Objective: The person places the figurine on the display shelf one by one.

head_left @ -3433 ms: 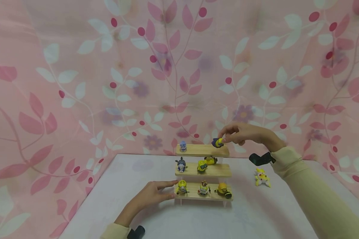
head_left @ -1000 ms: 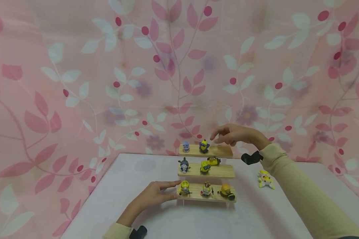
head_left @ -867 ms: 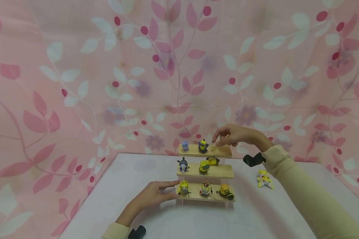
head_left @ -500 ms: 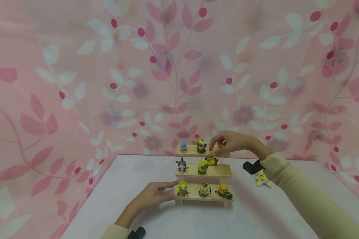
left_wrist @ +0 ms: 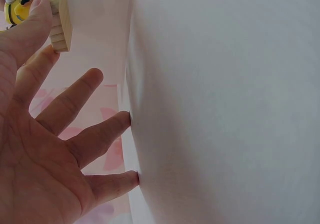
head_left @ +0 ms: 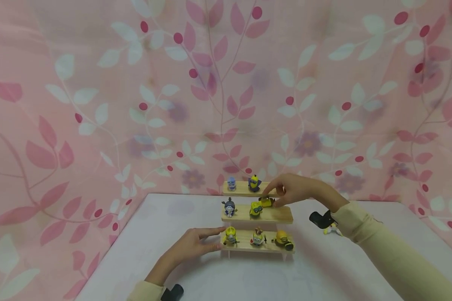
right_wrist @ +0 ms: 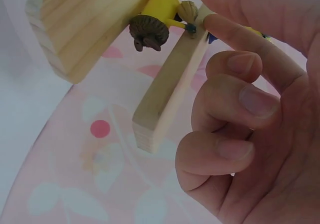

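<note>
A three-tier wooden display stand holds several small toy figures. My left hand pinches the left end of its bottom board between thumb and index finger, the other fingers spread. My right hand is at the back of the middle tier, thumb and index finger apart on either side of a yellow toy figure lying on its side. In the right wrist view that figure shows a brown, shaggy lower end, and no finger visibly closes on it. My other right fingers are curled in.
A blue figure and a yellow-and-purple figure stand on the top tier. Beside the lying one are a yellow figure and a dark-haired one. A white-and-yellow toy lies on the white table, partly hidden by my right sleeve.
My right hand set the yellow-and-purple figure on the top tier and let go. It has since come down to the lying figure on the middle tier. My left hand stays put.
</note>
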The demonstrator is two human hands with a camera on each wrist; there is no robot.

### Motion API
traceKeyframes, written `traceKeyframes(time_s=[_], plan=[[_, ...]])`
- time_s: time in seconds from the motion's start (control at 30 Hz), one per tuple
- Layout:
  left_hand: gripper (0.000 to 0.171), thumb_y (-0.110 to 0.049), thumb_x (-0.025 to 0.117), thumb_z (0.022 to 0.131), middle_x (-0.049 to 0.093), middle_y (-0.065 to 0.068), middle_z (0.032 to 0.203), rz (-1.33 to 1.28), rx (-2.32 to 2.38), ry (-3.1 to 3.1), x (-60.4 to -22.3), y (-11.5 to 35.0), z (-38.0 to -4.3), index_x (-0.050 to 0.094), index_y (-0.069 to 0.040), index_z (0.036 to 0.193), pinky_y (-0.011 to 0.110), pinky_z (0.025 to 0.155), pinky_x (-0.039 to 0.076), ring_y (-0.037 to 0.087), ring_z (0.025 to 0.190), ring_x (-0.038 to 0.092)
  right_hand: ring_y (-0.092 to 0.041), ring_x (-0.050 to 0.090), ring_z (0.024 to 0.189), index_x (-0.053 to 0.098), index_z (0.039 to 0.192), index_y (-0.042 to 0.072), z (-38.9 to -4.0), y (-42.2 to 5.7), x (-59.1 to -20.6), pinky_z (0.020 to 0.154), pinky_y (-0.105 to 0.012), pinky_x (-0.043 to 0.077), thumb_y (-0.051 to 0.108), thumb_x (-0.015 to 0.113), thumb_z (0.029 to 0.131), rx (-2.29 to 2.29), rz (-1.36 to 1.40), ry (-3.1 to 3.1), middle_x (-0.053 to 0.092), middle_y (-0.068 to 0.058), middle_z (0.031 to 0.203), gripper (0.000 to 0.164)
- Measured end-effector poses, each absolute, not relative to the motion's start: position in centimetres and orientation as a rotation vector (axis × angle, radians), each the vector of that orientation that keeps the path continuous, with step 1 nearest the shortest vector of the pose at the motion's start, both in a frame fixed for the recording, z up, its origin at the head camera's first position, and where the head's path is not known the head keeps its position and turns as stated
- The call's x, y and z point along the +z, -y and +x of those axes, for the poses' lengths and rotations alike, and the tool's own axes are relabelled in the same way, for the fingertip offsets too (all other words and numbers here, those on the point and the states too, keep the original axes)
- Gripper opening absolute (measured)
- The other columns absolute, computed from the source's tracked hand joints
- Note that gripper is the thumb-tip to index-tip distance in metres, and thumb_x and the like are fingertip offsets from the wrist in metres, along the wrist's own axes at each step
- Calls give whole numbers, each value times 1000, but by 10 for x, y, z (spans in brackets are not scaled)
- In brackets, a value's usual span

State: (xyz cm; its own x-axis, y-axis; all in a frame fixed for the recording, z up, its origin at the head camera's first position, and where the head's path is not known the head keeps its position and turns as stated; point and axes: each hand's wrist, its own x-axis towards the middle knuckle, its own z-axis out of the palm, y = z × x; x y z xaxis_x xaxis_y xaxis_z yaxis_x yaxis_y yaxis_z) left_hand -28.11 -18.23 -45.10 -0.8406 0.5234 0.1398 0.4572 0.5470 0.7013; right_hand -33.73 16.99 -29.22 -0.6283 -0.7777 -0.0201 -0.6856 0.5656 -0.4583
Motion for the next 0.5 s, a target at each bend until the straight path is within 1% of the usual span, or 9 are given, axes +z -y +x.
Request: traceKeyframes(time_s=[0.17,0.43,0.5], plan=[[49,-52,71,87,59,-8,135,832,1180,-2683,-452,182,-281,61,-41,134,53,101,44,27,128,53,-8,38,58,70,124,11,-334,-173,-298,54,-25,35,11,75,87,-572,-1243,-2610,45,4,68,38],[50,-52,71,87,59,-6,136,813,1171,-2689,-451,182,-282,60,-40,134,55,101,44,29,129,52,-6,34,57,70,121,10,-327,-180,-303,54,-24,33,10,75,87,-615,-1236,-2634,40,6,64,34],[50,-52,70,87,59,-6,135,816,1163,-2694,-451,182,-281,60,-40,135,55,101,44,29,129,52,-6,34,56,70,120,12,-326,-182,-304,53,-24,32,10,75,88,-615,-1227,-2643,40,6,63,32]])
